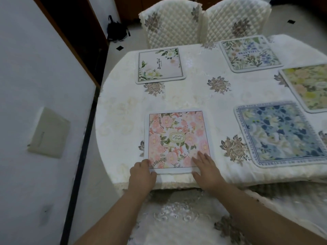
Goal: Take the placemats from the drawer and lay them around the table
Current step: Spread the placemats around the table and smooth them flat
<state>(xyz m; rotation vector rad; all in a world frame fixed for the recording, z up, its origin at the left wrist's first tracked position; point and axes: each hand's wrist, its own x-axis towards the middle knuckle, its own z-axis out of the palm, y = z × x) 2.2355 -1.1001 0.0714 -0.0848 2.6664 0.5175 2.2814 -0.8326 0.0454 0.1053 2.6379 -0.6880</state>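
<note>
A pink floral placemat (177,140) lies flat near the table's front edge. My left hand (141,175) grips its near left corner, fingers curled on the edge. My right hand (206,168) rests flat on its near right corner, fingers spread. Several other placemats lie on the table (123,106): a white one with green leaves (160,65) at the far left, a blue-green floral one (249,53) at the far right, a yellow floral one (309,87) at the right edge, and a blue one (281,133) beside the pink one.
A cream tablecloth with flower motifs covers the table. Two quilted chairs (171,23) stand at the far side, and a covered chair seat (185,218) is just below my arms. A white wall (35,85) with a switch plate runs along the left. The drawer is out of view.
</note>
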